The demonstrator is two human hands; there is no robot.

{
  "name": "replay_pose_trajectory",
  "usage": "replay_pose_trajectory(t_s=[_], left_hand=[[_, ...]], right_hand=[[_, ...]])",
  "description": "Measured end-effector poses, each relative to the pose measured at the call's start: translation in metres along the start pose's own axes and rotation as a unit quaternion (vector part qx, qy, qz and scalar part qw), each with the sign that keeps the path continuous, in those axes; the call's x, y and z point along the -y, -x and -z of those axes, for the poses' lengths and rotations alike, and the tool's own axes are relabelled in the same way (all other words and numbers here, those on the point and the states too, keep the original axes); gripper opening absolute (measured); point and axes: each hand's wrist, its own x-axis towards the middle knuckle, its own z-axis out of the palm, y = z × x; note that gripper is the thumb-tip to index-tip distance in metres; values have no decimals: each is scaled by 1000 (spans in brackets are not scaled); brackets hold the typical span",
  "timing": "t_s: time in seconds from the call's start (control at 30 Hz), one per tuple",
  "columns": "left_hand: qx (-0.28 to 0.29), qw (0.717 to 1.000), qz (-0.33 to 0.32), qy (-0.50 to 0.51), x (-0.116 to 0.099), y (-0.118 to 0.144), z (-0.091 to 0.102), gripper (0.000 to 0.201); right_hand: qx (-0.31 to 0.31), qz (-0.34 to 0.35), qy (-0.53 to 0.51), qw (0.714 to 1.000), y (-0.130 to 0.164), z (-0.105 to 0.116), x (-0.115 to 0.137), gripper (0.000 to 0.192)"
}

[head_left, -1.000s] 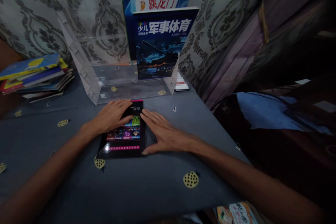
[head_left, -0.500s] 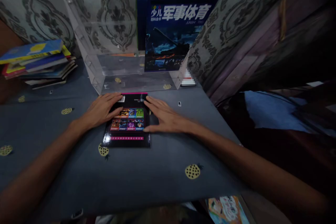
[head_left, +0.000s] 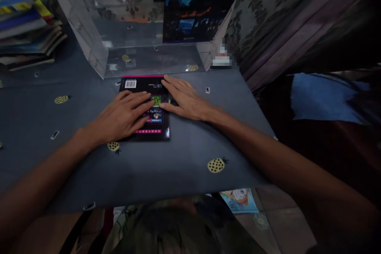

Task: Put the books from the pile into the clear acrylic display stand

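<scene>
A black book point(head_left: 163, 133) with a pink edge, a barcode and small coloured pictures lies flat on the table, in front of a clear plastic rack. My left hand point(head_left: 126, 114) rests flat across its left and middle part, fingers stretched out, covering many of the pictures. At the book's upper right edge lies my right hand point(head_left: 186, 99), its fingertips touching the cover and its thumb spread toward the middle. Neither hand grips anything.
The clear rack point(head_left: 98, 57) stands behind the book and holds a dark blue book point(head_left: 199, 12). A pile of books point(head_left: 29, 27) sits at the far left. Pineapple-patterned cloth covers the table point(head_left: 175, 170). Below its front edge, a colourful book point(head_left: 240, 200) shows near the floor.
The view has tilted downward. My left hand has slid from the book's upper left edge toward its middle, over the pictures. My right hand stays at the right edge.
</scene>
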Motion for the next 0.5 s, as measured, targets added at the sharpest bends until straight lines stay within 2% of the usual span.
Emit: replay_pose_trajectory(t_s=[0.13,0.33,0.5], left_hand=[[-5,998,-57,10,-20,3,-8,42],[-71,992,-108,7,-26,11,-11,38],[-59,989,-130,33,-34,15,-7,38]], right_hand=[[-1,0,4,1000,1,-1,-1,88],[-3,13,28,1000,1,-1,0,89],[6,9,44,999,1,0,1,93]])
